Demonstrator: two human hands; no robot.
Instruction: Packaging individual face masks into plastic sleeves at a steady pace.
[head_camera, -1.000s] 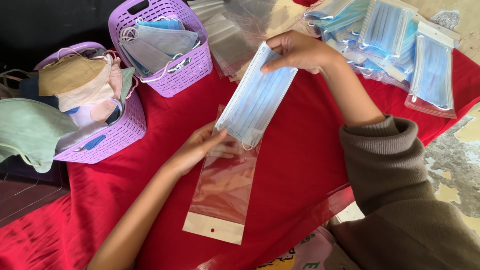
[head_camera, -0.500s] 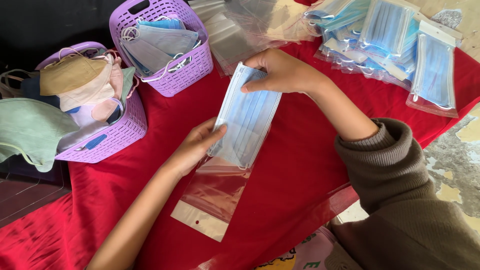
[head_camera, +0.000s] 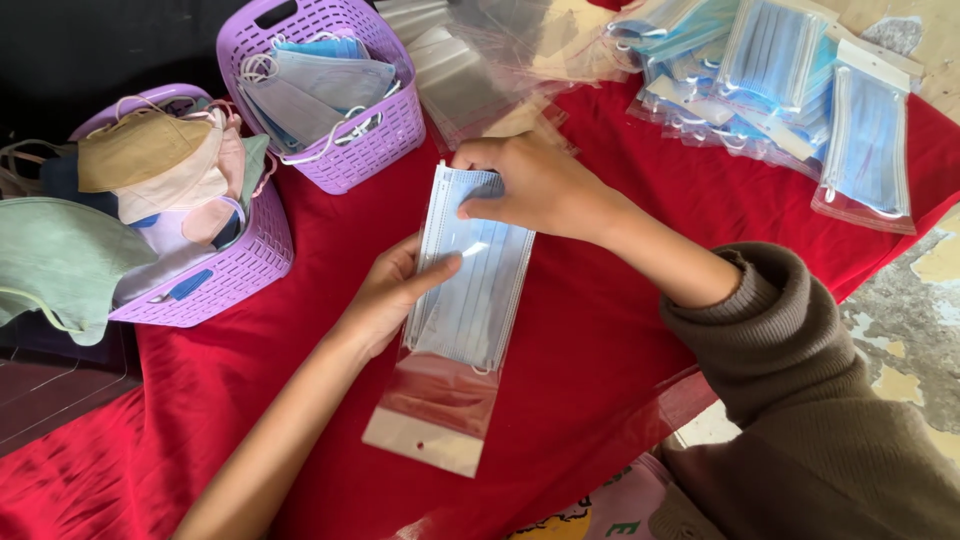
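My left hand (head_camera: 395, 290) pinches the clear bag (head_camera: 440, 400); my right hand (head_camera: 535, 185) grips the light, floppy mask (head_camera: 475, 280) by its stiffer top edge.

2 purple baskets (head_camera: 340, 150) (both w/ masks)

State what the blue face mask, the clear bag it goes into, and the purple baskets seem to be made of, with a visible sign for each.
Blue face mask: likely soft non-woven fabric, matte, with fine pleats.
Clear bag: thin glossy plastic film; the red cloth shows through it, and it has a white header strip.
Purple baskets: seemingly rigid moulded plastic, with a regular lattice of holes.
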